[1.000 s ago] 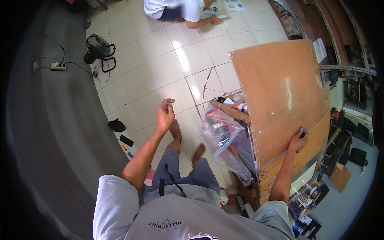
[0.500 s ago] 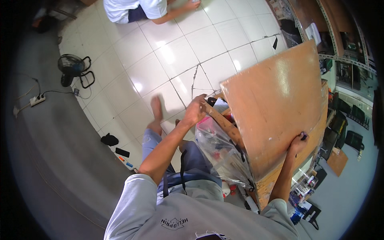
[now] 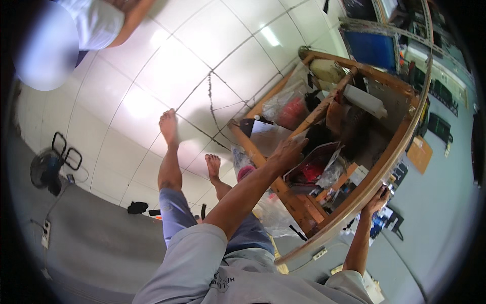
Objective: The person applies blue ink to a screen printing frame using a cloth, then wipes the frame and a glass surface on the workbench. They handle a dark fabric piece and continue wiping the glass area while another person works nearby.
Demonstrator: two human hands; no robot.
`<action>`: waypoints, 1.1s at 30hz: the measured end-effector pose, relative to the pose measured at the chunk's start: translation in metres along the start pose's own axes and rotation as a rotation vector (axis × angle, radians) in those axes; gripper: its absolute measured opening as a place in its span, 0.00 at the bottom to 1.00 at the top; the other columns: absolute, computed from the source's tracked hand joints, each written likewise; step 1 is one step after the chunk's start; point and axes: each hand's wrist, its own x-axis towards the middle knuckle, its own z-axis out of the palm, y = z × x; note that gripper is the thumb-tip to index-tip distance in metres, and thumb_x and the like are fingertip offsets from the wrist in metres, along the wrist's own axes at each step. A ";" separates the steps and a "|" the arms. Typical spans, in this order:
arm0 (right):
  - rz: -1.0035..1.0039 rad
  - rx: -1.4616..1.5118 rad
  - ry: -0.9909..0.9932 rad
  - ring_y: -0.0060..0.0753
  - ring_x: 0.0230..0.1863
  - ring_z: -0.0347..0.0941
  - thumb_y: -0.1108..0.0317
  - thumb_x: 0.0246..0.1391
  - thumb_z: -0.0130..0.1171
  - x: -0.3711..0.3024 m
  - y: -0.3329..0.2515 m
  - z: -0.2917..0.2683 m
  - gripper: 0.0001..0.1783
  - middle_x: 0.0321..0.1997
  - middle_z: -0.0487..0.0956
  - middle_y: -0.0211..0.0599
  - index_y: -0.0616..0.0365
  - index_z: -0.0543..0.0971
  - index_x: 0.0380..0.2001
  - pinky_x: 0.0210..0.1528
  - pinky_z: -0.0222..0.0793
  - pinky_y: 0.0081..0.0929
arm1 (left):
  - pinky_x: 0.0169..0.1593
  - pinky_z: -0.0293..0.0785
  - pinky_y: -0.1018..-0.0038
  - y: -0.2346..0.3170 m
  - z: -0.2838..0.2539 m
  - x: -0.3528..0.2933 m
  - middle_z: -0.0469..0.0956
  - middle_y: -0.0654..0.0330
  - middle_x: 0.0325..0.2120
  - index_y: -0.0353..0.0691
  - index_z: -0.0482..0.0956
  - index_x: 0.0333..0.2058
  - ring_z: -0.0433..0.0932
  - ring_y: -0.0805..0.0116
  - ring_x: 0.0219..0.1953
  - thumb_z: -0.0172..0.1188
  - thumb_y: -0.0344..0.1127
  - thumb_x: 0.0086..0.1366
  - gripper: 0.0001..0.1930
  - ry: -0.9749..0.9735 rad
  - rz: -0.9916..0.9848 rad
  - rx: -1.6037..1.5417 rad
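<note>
A large wooden board (image 3: 377,169) stands tilted up on edge, seen nearly from its side. My right hand (image 3: 376,199) is closed on the board's outer edge, thumb and fingers wrapped around it. Below the raised board is an open wooden-framed box (image 3: 314,121), with a bar dividing its inside. My left hand (image 3: 289,152) reaches over the box with fingers stretched out and nothing visible in them. Beside its fingers lie a whitish panel (image 3: 268,136) and a red item in clear wrap (image 3: 313,171). A white carton (image 3: 364,100) rests deeper inside.
A plastic bag (image 3: 276,215) hangs by the box's near side. Another person (image 3: 104,23) is at the upper left on the tiled floor (image 3: 167,71). A black fan (image 3: 48,169) and a power strip (image 3: 46,234) lie to the left. Shelves (image 3: 400,25) stand at the upper right.
The board has swung up from lying over the box to standing on edge, uncovering the contents. My left hand has moved from the box's corner to over its inside.
</note>
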 end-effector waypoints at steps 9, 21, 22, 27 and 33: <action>0.137 0.022 -0.048 0.38 0.42 0.70 0.57 0.71 0.48 -0.008 -0.072 -0.001 0.20 0.41 0.77 0.43 0.67 0.75 0.46 0.51 0.67 0.37 | 0.52 0.71 0.51 0.027 0.033 0.074 0.74 0.45 0.45 0.47 0.60 0.69 0.77 0.42 0.47 0.63 0.37 0.62 0.37 0.134 -0.047 -0.063; 0.184 0.032 0.008 0.36 0.50 0.70 0.57 0.72 0.48 -0.020 -0.054 -0.002 0.19 0.47 0.76 0.41 0.65 0.75 0.49 0.57 0.64 0.34 | 0.48 0.77 0.60 0.080 -0.032 0.117 0.83 0.48 0.37 0.40 0.84 0.41 0.82 0.48 0.44 0.60 0.28 0.59 0.12 0.350 0.142 -0.402; 0.219 0.056 0.023 0.37 0.51 0.70 0.57 0.72 0.48 -0.023 -0.046 -0.001 0.20 0.48 0.76 0.42 0.65 0.74 0.50 0.59 0.63 0.35 | 0.47 0.77 0.60 0.086 -0.040 0.114 0.83 0.48 0.38 0.39 0.85 0.40 0.82 0.48 0.44 0.59 0.26 0.59 0.11 0.397 0.155 -0.444; 0.191 -0.009 -0.015 0.45 0.59 0.68 0.57 0.72 0.48 -0.017 -0.022 -0.006 0.22 0.58 0.75 0.49 0.67 0.73 0.56 0.66 0.58 0.37 | 0.45 0.77 0.62 0.017 -0.045 0.130 0.81 0.47 0.39 0.35 0.80 0.41 0.81 0.47 0.40 0.56 0.22 0.61 0.10 0.774 0.108 -0.226; 0.259 0.030 -0.021 0.47 0.55 0.71 0.54 0.72 0.48 -0.012 -0.030 0.000 0.26 0.57 0.77 0.53 0.68 0.73 0.57 0.62 0.62 0.37 | 0.40 0.78 0.65 -0.077 -0.172 0.104 0.81 0.50 0.31 0.35 0.78 0.37 0.82 0.53 0.35 0.55 0.20 0.59 0.09 0.840 -0.006 -0.215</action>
